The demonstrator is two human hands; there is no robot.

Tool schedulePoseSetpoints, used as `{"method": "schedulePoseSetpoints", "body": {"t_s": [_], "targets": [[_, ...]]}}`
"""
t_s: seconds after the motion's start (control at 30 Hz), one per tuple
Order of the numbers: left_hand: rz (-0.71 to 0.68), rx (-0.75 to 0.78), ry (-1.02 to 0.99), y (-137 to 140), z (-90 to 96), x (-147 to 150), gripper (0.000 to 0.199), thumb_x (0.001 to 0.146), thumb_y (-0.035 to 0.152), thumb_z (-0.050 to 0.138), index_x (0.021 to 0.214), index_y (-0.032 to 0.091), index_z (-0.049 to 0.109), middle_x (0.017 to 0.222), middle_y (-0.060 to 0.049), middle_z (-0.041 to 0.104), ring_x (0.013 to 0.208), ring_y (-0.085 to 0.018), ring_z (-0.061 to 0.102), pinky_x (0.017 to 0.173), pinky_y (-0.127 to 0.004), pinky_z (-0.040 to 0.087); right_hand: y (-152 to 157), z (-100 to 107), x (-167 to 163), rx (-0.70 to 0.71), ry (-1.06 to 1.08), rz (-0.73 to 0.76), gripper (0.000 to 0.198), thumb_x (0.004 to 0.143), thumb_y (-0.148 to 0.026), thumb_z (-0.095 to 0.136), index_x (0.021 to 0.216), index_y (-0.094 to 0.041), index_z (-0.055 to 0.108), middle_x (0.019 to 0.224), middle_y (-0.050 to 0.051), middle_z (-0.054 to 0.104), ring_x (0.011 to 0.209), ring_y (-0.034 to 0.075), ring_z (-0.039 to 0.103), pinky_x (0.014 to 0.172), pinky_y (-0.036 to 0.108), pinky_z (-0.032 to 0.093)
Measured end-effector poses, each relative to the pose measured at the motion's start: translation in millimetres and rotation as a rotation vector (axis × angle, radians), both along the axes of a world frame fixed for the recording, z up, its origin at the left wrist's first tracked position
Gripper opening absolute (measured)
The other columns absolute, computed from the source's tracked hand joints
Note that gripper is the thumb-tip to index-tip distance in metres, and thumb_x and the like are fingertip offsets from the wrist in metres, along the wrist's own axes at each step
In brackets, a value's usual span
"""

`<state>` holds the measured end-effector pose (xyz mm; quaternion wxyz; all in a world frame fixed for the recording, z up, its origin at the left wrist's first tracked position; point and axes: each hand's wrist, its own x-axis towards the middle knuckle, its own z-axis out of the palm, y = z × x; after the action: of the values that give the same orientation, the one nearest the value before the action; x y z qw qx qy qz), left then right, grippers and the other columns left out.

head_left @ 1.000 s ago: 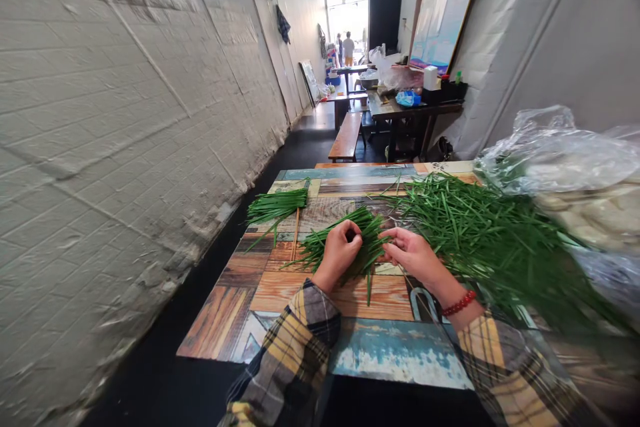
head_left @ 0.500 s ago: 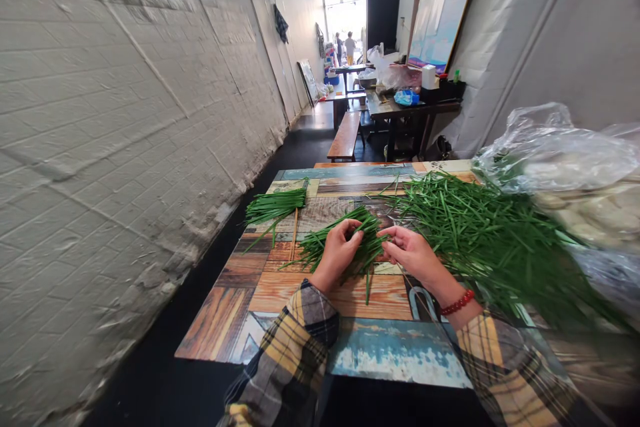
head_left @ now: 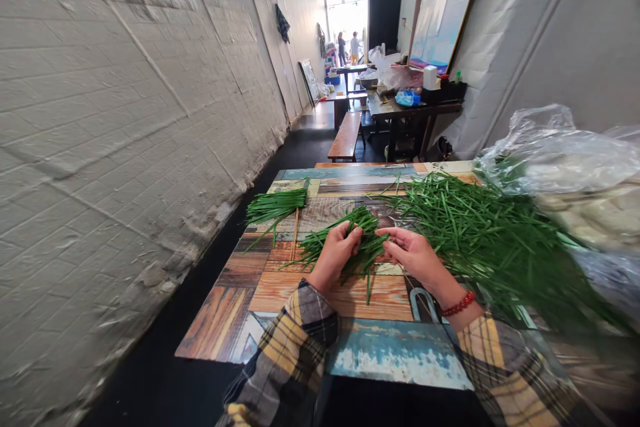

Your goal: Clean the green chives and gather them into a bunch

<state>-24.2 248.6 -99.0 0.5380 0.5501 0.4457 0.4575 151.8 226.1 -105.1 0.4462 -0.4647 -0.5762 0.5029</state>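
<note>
My left hand [head_left: 336, 252] has its thumb and fingers closed on a loose bunch of green chives [head_left: 317, 240] lying on the patchwork-patterned table [head_left: 300, 290]. At the right end of that bunch, my right hand [head_left: 413, 255], with a red bead bracelet [head_left: 459, 305] at the wrist, is pinched. A thin skewer [head_left: 407, 278] slants down from beneath its fingers; its tip is hidden. Left of both hands lies a neater bunch of chives [head_left: 277, 203], with thin wooden skewers [head_left: 295, 237] sticking out toward me.
A large heap of loose chives [head_left: 460, 220] covers the table's right side, beside a clear plastic bag [head_left: 550, 153]. A white brick wall [head_left: 125, 147] runs along the left. Beyond are a bench [head_left: 346, 135], a cluttered dark table [head_left: 400, 107] and two people [head_left: 354, 48] far off.
Both hands stay in nearly the same place on the chives, with only slight finger movement. The view has shifted very slightly.
</note>
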Motion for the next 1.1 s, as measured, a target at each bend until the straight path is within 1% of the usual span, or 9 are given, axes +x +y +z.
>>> {"method": "schedulePoseSetpoints", "body": {"t_s": [0.07,0.13,0.2,0.3,0.47,0.63,0.87,1.1], "targets": [[-0.018,-0.020,-0.029,-1.1,1.5,0.3,0.035,0.075,0.045,0.065,0.066,0.016,0.047,0.053,0.007,0.040,0.047,-0.005,0.031,0.046,-0.019,0.023,-0.4,1.1,-0.2,0.000,0.000,-0.001,0.036,0.075,-0.033,0.058,0.105,-0.014,0.064,0.057,-0.003,0.055,0.048,0.010,0.047,0.049,0.024,0.038],[-0.022,-0.034,-0.064,-2.5,3.8,1.3,0.036,0.073,0.045,0.067,0.066,0.015,0.049,0.054,0.007,0.039,0.048,-0.004,0.030,0.046,-0.018,0.023,-0.9,2.3,-0.6,0.005,-0.005,-0.001,0.036,0.075,-0.033,0.058,0.105,-0.015,0.065,0.057,-0.004,0.055,0.048,0.010,0.047,0.048,0.024,0.038],[-0.037,-0.038,-0.094,-3.9,6.0,2.7,0.035,0.073,0.046,0.068,0.070,0.014,0.054,0.057,0.006,0.044,0.050,-0.005,0.034,0.048,-0.018,0.028,-1.4,3.1,-1.1,0.010,-0.006,0.001,0.036,0.075,-0.033,0.058,0.105,-0.015,0.065,0.057,-0.003,0.056,0.048,0.010,0.047,0.048,0.024,0.039],[-0.071,-0.052,-0.117,-4.8,7.0,4.5,0.037,0.071,0.046,0.071,0.078,0.011,0.061,0.066,0.001,0.056,0.056,-0.007,0.045,0.054,-0.019,0.036,-1.5,3.0,-2.0,0.013,-0.008,0.007,0.035,0.075,-0.033,0.058,0.104,-0.015,0.065,0.058,-0.003,0.058,0.047,0.009,0.047,0.047,0.023,0.038],[-0.072,-0.063,-0.123,-4.4,3.7,4.9,0.037,0.067,0.045,0.074,0.080,0.011,0.064,0.070,-0.002,0.061,0.060,-0.010,0.052,0.057,-0.021,0.041,-1.3,2.9,-2.7,0.014,-0.023,0.018,0.035,0.075,-0.033,0.058,0.105,-0.016,0.065,0.057,-0.003,0.058,0.046,0.010,0.047,0.046,0.023,0.038],[-0.040,-0.059,-0.137,-4.9,3.3,4.7,0.035,0.067,0.042,0.075,0.079,0.011,0.065,0.071,-0.001,0.062,0.061,-0.010,0.053,0.058,-0.021,0.042,-2.2,5.4,-3.2,-0.005,-0.046,0.024,0.036,0.074,-0.033,0.057,0.105,-0.016,0.065,0.058,-0.003,0.058,0.047,0.010,0.047,0.047,0.023,0.037],[-0.032,-0.083,-0.162,-6.0,5.9,5.7,0.035,0.065,0.042,0.077,0.079,0.012,0.064,0.071,-0.002,0.061,0.061,-0.010,0.053,0.057,-0.021,0.043,-1.5,1.6,-2.6,0.014,-0.045,0.030,0.035,0.075,-0.032,0.057,0.104,-0.016,0.066,0.058,-0.002,0.058,0.048,0.010,0.047,0.047,0.023,0.037],[-0.026,-0.069,-0.168,-6.5,5.3,5.4,0.033,0.065,0.040,0.077,0.080,0.013,0.066,0.073,-0.001,0.063,0.064,-0.011,0.055,0.061,-0.022,0.043,-0.6,0.0,-2.3,0.030,-0.073,0.029,0.035,0.076,-0.033,0.056,0.104,-0.015,0.066,0.057,-0.003,0.057,0.046,0.010,0.046,0.047,0.023,0.036]]}}
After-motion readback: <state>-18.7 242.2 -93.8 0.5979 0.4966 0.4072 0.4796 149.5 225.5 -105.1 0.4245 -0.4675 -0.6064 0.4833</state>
